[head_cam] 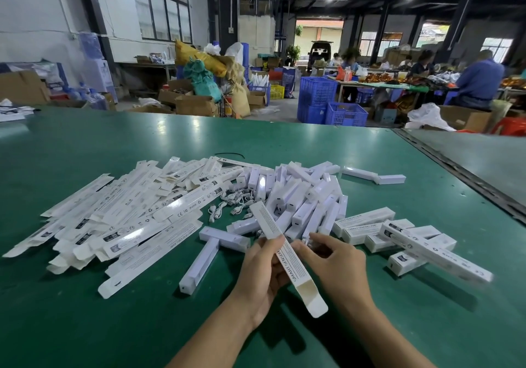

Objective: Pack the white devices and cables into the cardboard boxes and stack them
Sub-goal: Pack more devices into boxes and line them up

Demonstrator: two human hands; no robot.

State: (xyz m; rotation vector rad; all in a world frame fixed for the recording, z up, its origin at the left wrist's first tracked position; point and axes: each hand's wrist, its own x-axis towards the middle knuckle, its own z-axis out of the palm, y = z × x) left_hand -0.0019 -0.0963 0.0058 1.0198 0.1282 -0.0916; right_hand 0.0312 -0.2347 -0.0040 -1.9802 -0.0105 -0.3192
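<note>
- The green table (pixel 85 145) fills the view in front of you and carries everything below.
- On your left, flat cartons (pixel 128 219) lie spread in a wide, loose, overlapping heap, printed sides up.
- In the middle, the white devices (pixel 299 196) are piled crosswise. Two more lie on the near side of the pile, touching in a T shape, and two lie apart at the far right.
- On your right, the closed cartons (pixel 398 234) lie side by side, with one long one slanted across their tops.
- You hold one long carton (pixel 273 231) tilted over the table, its far end above the device pile and its near end flap open.
- Your left hand (pixel 264 271) is wrapped around the middle of that carton.
- Your right hand (pixel 336 262) sits just beside it with its fingers curled. I cannot tell whether they pinch anything.
- The cables (pixel 227 205), white and coiled, lie between the flat cartons and the devices.
- A thin black loop (pixel 230 154) lies beyond the heaps.
</note>
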